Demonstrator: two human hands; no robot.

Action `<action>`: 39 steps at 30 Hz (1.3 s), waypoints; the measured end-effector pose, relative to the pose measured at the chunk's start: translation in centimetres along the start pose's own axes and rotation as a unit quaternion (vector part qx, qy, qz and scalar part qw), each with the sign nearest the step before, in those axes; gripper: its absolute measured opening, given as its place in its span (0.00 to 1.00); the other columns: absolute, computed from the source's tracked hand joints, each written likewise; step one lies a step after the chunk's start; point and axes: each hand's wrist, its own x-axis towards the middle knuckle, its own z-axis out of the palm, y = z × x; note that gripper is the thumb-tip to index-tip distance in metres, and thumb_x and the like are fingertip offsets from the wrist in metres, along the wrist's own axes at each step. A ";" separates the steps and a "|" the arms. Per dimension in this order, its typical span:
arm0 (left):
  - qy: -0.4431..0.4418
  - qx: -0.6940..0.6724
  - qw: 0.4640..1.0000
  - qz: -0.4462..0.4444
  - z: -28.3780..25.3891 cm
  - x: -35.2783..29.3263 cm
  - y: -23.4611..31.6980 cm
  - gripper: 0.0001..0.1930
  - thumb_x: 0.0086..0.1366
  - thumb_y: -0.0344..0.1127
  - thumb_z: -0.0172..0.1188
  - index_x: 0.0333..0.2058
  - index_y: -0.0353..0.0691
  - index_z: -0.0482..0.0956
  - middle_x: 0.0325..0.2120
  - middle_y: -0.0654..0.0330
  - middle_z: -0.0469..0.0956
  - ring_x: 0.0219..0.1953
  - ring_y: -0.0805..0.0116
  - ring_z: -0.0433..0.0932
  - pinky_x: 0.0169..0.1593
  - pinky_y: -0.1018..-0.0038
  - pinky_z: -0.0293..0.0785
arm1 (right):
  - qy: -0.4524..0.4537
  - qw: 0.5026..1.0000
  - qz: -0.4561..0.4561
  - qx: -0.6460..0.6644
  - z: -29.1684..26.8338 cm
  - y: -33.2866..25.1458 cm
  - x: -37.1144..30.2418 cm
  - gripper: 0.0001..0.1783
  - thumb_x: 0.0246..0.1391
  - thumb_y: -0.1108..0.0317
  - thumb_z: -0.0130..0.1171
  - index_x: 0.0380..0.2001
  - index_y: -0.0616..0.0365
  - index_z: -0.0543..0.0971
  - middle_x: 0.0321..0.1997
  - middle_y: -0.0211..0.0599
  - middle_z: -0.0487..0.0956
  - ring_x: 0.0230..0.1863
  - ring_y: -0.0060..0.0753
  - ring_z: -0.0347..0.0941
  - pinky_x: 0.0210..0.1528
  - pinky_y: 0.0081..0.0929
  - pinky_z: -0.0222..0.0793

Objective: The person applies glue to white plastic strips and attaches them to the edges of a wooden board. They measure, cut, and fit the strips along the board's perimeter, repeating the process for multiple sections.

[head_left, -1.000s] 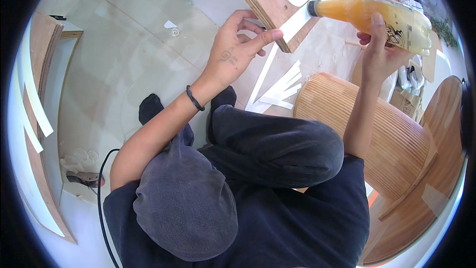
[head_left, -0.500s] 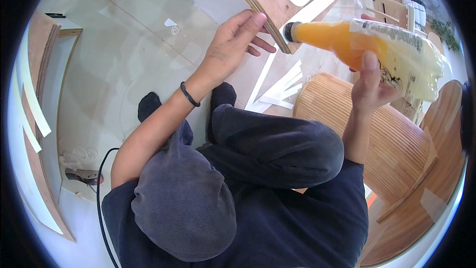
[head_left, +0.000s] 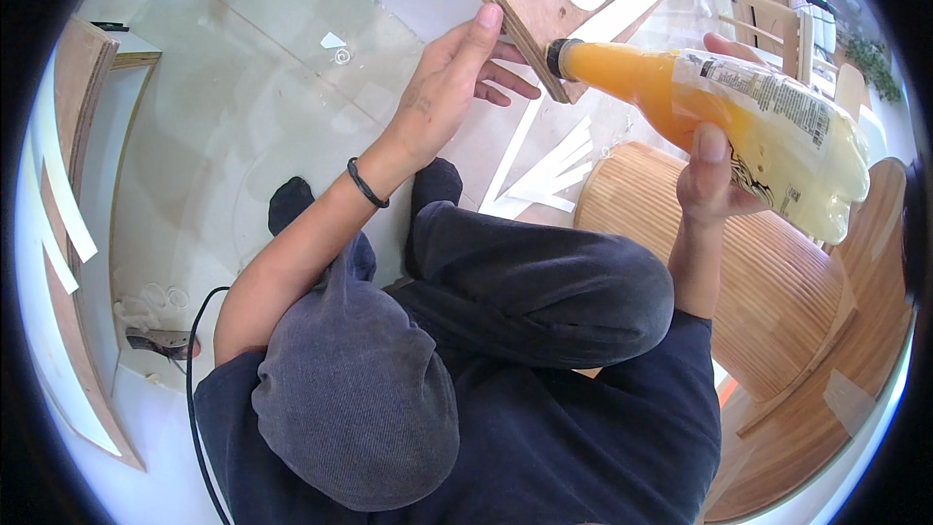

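My right hand point(head_left: 710, 175) is wrapped around a plastic bottle point(head_left: 641, 83), thumb on the near side. The bottle lies nearly sideways, orange liquid filling its neck half and its pale base pointing right. Its dark cap end point(head_left: 562, 58) meets the lower corner of a plywood panel point(head_left: 533, 2) or sits just in front of it. At the panel's layered edge is my left hand point(head_left: 447, 87), thumb up along the edge and the other fingers stretched out and spread. Whether those fingers press on the panel is hard to tell.
White strips point(head_left: 544, 180) lie on the tiled floor point(head_left: 224, 136) below the panel. A ribbed wooden piece point(head_left: 719, 282) stands at the right against a curved wooden board point(head_left: 826, 379). Another plywood-edged piece point(head_left: 87, 87) stands at the left, near a black cable point(head_left: 194, 369).
The bottle's base has dipped, and its cap has shifted slightly left onto the panel's corner. My left thumb has slid up and left along the panel edge, its fingers spreading.
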 end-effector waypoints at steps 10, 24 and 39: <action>0.010 0.000 1.000 0.010 0.2 0.0 0.1 0.34 0.73 0.63 0.39 0.51 0.34 0.73 0.41 0.52 0.81 0.39 0.61 0.84 0.40 0.74 0.76 | 0.057 0.998 0.005 -0.037 -0.3 1.2 0.3 0.33 0.51 0.56 0.65 0.55 0.63 0.67 0.49 0.56 0.79 0.47 0.47 0.81 0.46 0.37 0.83; 0.013 -0.016 1.000 -0.004 0.3 -0.2 0.4 0.34 0.73 0.63 0.39 0.50 0.34 0.74 0.40 0.54 0.79 0.39 0.62 0.84 0.40 0.76 0.75 | 0.024 0.999 0.039 0.005 -0.1 0.7 0.3 0.38 0.50 0.62 0.67 0.59 0.65 0.61 0.51 0.53 0.77 0.48 0.39 0.77 0.46 0.31 0.79; 0.014 -0.016 1.000 -0.009 0.2 -0.2 0.5 0.29 0.73 0.58 0.43 0.50 0.36 0.75 0.40 0.55 0.80 0.39 0.63 0.84 0.40 0.75 0.74 | -0.035 0.999 -0.036 -0.016 -1.2 1.6 0.5 0.34 0.51 0.68 0.65 0.58 0.64 0.62 0.52 0.54 0.76 0.49 0.41 0.77 0.47 0.31 0.79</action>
